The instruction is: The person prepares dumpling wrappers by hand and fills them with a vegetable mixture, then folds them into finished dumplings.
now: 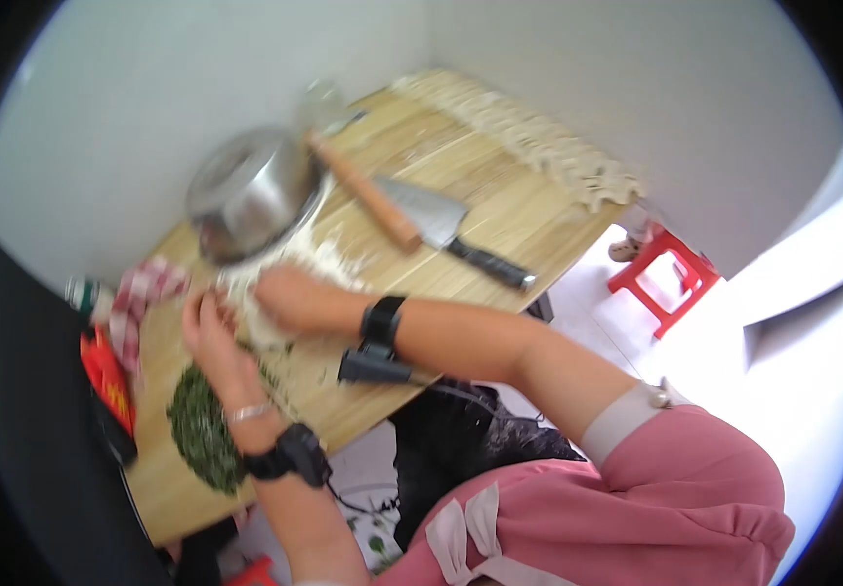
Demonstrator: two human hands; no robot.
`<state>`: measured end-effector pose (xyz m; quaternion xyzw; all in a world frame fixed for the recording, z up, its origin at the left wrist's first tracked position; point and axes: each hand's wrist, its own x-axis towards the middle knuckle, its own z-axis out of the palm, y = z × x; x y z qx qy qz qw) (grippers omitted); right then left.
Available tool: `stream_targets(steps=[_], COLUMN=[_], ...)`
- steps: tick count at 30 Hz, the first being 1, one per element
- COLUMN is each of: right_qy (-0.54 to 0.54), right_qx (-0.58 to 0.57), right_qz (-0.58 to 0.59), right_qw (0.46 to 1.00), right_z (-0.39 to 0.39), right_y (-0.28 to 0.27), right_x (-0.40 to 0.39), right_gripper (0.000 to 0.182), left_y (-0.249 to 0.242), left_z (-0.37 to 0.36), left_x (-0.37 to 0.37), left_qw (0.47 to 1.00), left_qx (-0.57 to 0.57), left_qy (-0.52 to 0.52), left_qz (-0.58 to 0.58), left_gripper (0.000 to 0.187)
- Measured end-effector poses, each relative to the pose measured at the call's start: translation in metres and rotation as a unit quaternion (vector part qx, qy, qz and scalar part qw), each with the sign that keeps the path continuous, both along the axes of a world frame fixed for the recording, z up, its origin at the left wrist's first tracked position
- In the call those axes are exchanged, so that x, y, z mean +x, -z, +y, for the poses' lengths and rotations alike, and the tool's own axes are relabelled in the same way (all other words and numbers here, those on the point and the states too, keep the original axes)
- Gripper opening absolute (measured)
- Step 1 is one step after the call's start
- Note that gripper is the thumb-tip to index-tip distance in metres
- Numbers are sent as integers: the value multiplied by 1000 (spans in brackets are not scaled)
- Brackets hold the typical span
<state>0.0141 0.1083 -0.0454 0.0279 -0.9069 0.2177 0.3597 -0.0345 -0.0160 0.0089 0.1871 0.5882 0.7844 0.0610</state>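
Observation:
My left hand (214, 337) is above the near left of the wooden table, its fingers bent and blurred. It seems closed, and whatever is between the fingers is hidden. Close beside it, my right hand (295, 298) is curled into a fist-like shape over a patch of white flour (338, 259); its fingertips are hidden. A mound of chopped green leaves (202, 425) lies by my left wrist, partly behind it. Beyond my hands, an upturned steel pot (255, 190) stands at the edge of the flour.
A rolling pin (368, 190) lies by a cleaver (431, 210) on the wooden table (509, 230). Pale dough pieces (519, 127) line the far edge. At the left are a checked cloth (148, 288) and red packet (107, 376); a glass jar (324, 105) is at the back. A red stool (664, 283) stands on the floor.

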Motion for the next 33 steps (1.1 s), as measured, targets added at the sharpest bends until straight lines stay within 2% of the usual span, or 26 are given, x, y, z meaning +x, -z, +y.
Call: stream_targets(steps=[2,5,7,8,10,11,14,15,17,18,19,20,22,23,25,27,30,33], right_qy=[21,32,47,54,18,23,-32,-27,-101,-98,-117,-136,-130,-130,-127,-121,-126,-118], right_qx=[10,-46,8,5,60,59,-30,-34,-183,-186,-254,-319,-337,-366,-398,-334,-330,-364], right_qz=[10,-12,-147,-142,-12,-7,-104,-98,-35,-30,-33,-37,5,0,-4,-4,-10,-23], right_qw=[1000,998,988,988,998,998,994,994,977,977,960,937,932,921,908,935,935,924], right_z=[-5,-13,-13,-13,-12,-10,-5,-1,9,14,21,25,30,31,32,31,31,32], right_y=[-4,-10,-11,-8,-7,-9,-17,-17,-18,-24,-30,-35,-39,-40,-41,-41,-39,-37], right_x=[5,5,0,3,12,13,17,17,19,23,27,31,31,32,35,34,31,32], right_gripper=[11,13,18,18,21,21,24,24,24,24,23,22,20,20,20,20,20,21], left_y=[0,3,5,6,6,6,11,11,9,8,7,6,7,9,13,14,12,7], left_z=[3,4,4,4,3,4,2,3,4,4,5,6,7,8,8,7,7,7], left_x=[3,3,2,1,1,2,-1,-1,1,3,5,6,7,7,8,7,6,14], left_qw=[1000,999,998,998,997,994,984,978,970,977,979,979,970,969,976,980,984,984], left_qx=[0,-35,-39,-44,-62,-98,-158,-182,-210,-183,-155,-157,-124,-127,-117,-106,-94,-97], left_qy=[12,11,23,25,28,22,31,35,42,85,126,128,211,213,177,162,137,124], left_qz=[11,26,36,37,41,49,80,97,118,75,31,34,5,6,42,54,71,78], left_gripper=[8,7,7,8,8,8,11,13,16,19,22,22,22,22,19,18,16,14])
